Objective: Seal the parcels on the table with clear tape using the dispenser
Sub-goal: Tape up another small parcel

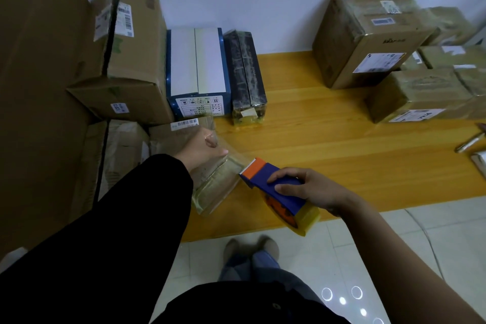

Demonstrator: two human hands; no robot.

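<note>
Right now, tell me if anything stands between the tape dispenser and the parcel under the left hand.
Nothing visible does. The tape dispenser in the right hand has its orange front right at the near end of the parcel. The left hand holds the parcel farther back, clear of it.

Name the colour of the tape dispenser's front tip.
Orange tip on the blue plastic tape dispenser; head view.
</note>
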